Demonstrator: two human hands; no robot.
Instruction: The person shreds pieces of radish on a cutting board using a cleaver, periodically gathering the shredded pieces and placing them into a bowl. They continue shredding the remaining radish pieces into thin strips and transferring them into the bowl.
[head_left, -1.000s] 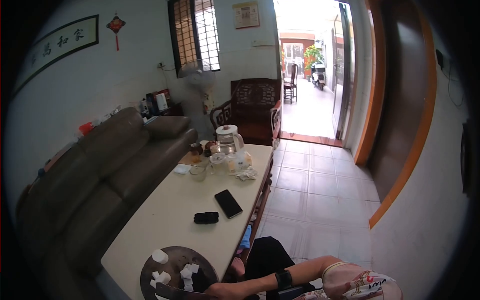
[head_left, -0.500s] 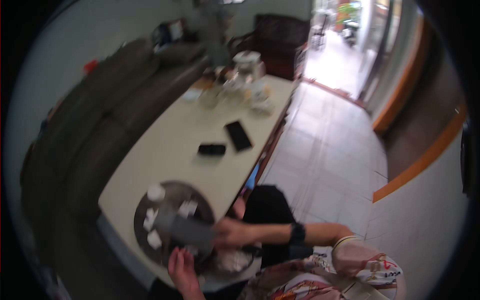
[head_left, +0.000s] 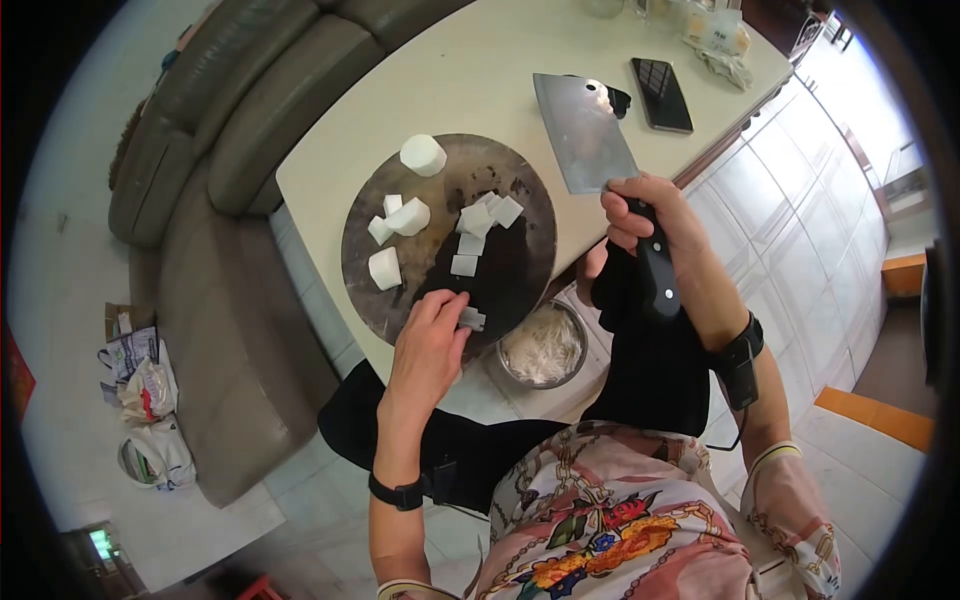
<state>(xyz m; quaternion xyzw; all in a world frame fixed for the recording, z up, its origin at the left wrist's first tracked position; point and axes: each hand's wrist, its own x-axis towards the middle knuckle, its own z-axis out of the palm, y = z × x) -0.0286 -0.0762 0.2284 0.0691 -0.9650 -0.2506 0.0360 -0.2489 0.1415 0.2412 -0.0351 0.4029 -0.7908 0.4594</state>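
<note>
My right hand (head_left: 655,222) grips the black handle of a cleaver (head_left: 585,135), its broad blade raised to the right of the board and pointing away from me. On the near part of the round, dark-stained cutting board (head_left: 365,225), my left hand (head_left: 428,345) has its fingers closed on a few thin white radish slices (head_left: 472,318). Beyond those fingers, more square slices (head_left: 472,243) trail up the board in an overlapping line. White radish chunks (head_left: 423,155) of several sizes lie at the board's left and far side.
A metal bowl (head_left: 543,345) of white shreds sits below the board's near right edge, close to my legs. On the pale table (head_left: 480,70) lie a phone (head_left: 662,93) and a black object (head_left: 615,100) partly behind the blade. A sofa (head_left: 250,330) runs along the left.
My view has tilted down toward the board. The cleaver has gone from over the board to up at its right. My left hand has moved from the near edge onto the slices.
</note>
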